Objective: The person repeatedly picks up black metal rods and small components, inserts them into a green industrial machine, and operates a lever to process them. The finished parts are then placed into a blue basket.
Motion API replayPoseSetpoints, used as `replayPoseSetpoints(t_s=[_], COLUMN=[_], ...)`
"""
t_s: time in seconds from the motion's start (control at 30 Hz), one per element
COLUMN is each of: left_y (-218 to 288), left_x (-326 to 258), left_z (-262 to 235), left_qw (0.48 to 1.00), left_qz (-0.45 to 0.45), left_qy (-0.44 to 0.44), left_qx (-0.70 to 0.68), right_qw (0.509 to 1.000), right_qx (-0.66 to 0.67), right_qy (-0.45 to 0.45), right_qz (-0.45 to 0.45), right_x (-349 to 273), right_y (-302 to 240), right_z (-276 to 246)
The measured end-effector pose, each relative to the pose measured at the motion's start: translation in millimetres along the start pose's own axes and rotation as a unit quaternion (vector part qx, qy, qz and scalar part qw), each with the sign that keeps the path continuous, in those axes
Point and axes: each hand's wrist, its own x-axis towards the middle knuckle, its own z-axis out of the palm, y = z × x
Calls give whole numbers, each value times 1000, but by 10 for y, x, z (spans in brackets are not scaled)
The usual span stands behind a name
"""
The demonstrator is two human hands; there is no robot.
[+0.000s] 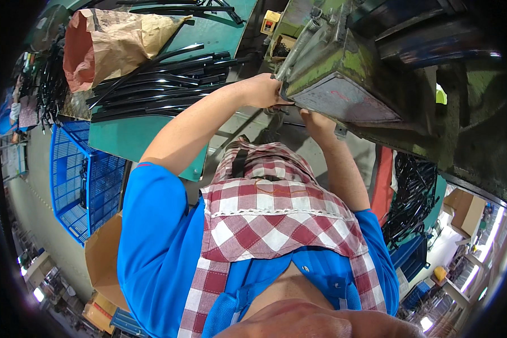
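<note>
Past the apron (276,222), the right hand (319,125) is under the machine (343,101), the left hand (263,90) at its near left corner — the step in hand seems to be work at that end. Both hands' fingers are hidden, so I cannot tell if they hold anything; the next move calls for care around that edge — farther left, black strips (146,101) and a paper bag (118,48) lie on the green table (112,138)

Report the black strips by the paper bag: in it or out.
Out: the black strips lie visibly on the green table, outside the paper bag.
</note>
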Motion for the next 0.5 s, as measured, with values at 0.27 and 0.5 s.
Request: replayPoseSetpoints(t_s=[0.27,0.5], left_y=[-383,-128], left_x=[96,89], left_z=[294,319], left_qw=[992,996], left_qz=[89,12], left_qy=[85,22], left_qx=[39,80], right_qw=[988,979], right_qx=[-47,-59], right_qy=[-102,-117], right_qz=[111,155], right_x=[-34,-278], right_y=[13,117], right_z=[150,354])
